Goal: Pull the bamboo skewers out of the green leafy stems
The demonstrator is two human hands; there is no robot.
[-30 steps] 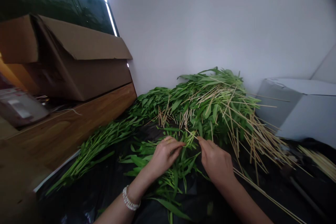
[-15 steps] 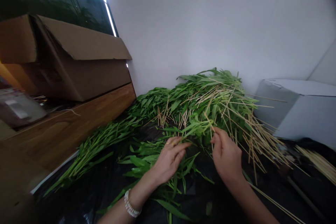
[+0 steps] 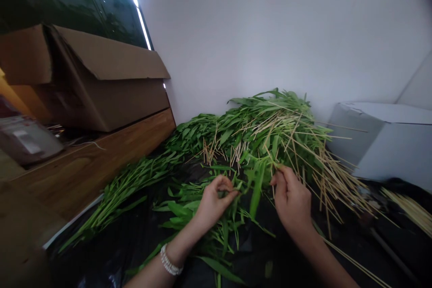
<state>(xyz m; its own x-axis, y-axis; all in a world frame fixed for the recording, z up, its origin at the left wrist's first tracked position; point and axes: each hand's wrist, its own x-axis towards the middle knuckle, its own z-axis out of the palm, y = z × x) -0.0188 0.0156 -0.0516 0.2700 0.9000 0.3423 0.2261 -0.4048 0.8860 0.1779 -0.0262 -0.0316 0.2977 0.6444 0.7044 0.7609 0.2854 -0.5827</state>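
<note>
My right hand (image 3: 292, 198) is closed in a pinch around the top of a green leafy stem (image 3: 258, 180), whose long narrow leaves hang down to the left. My left hand (image 3: 216, 202), with a pearl bracelet (image 3: 170, 260) on the wrist, is just left of it, thumb and forefinger pinched on a small leaf (image 3: 238, 186). Loose cut leaves (image 3: 182, 210) lie below and around the left hand on black plastic sheeting (image 3: 145, 243). Behind both hands rises a heap of leafy stems (image 3: 232, 128), with thin wooden sticks (image 3: 337, 175) strewn over its right side.
A bundle of long stems (image 3: 114, 202) lies at the left, beside a wooden ledge (image 3: 141, 132) bearing an open cardboard box (image 3: 101, 99). At the right stand a white box (image 3: 391, 144) and more pale sticks (image 3: 410, 211). A white wall (image 3: 270, 31) closes off the back.
My left hand has drawn its fingers into a pinch on a leaf. The leaves at the right hand now hang lower, while that hand has barely moved.
</note>
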